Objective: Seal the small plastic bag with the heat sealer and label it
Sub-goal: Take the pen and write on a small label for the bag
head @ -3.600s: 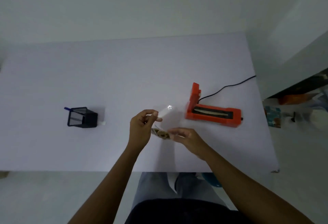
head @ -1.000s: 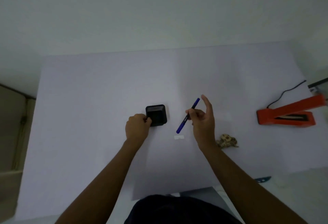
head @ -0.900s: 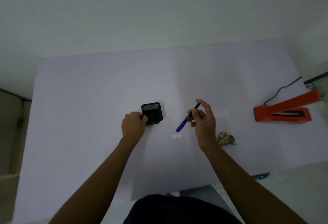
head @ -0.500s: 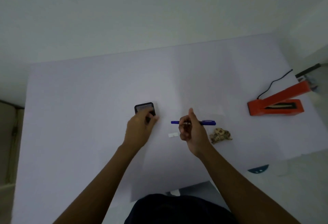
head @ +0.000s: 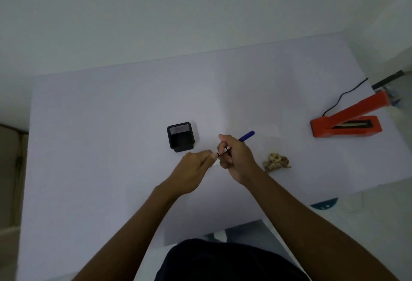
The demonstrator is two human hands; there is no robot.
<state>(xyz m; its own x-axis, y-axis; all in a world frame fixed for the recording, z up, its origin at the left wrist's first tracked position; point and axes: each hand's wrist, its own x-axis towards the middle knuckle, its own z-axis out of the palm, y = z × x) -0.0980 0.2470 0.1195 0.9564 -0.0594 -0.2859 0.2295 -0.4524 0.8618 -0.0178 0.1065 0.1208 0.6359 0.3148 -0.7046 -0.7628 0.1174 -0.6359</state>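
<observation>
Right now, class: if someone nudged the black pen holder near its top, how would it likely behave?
The pen holder looks like thin mesh and appears empty, so probably light. It stands upright and taller than wide, so a high nudge might tip it; a low one would likely slide it across the smooth table.

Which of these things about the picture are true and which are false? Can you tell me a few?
1. The right hand holds a blue pen. True.
2. The orange heat sealer has its arm pressed down shut. False: its arm is raised, so it stands open.
3. The black pen holder sits on the white table, beyond the left hand. True.
4. The small plastic bag is inside the heat sealer. False: it lies on the table beside the right hand, apart from the sealer.
5. The two hands are close together. True.
</observation>
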